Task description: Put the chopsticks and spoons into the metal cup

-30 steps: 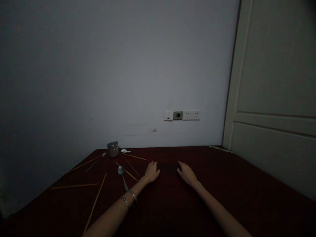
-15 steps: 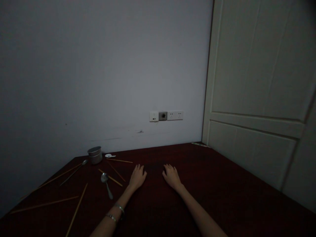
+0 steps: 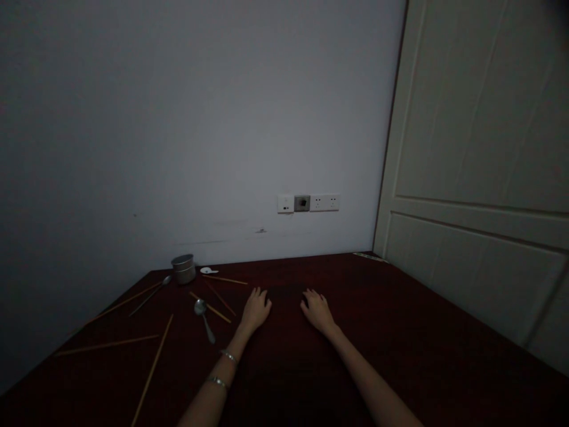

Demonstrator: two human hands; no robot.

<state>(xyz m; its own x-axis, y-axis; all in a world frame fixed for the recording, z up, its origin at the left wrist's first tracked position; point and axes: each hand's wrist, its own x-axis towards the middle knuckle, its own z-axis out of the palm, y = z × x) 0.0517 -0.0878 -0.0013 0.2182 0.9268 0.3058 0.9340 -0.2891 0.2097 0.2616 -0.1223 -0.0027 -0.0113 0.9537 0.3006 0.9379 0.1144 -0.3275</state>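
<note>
My left hand (image 3: 256, 309) lies palm down on the dark red table (image 3: 284, 379), fingers stretched out and holding nothing. To its left a metal spoon (image 3: 205, 320) rests with its bowl over a chopstick (image 3: 217, 312); a reddish chopstick (image 3: 221, 298) lies just behind. My right hand (image 3: 317, 309) is also flat on the table, fingers apart, a short way from the left one. Further left stand a round metal cup (image 3: 184, 270) and, beside it, a white spoon (image 3: 208, 271). A second metal spoon (image 3: 153, 292) lies left of the cup.
Several more chopsticks (image 3: 152, 369) are scattered over the table's left side. A thin patterned strip (image 3: 370, 257) lies at the far right corner. Behind the table rises a wall with sockets (image 3: 324, 203); a pale panelled door (image 3: 475, 237) borders the right.
The view has shifted slightly, so everything appears a little further right and higher. Both hands stay flat on the table in the same place.
</note>
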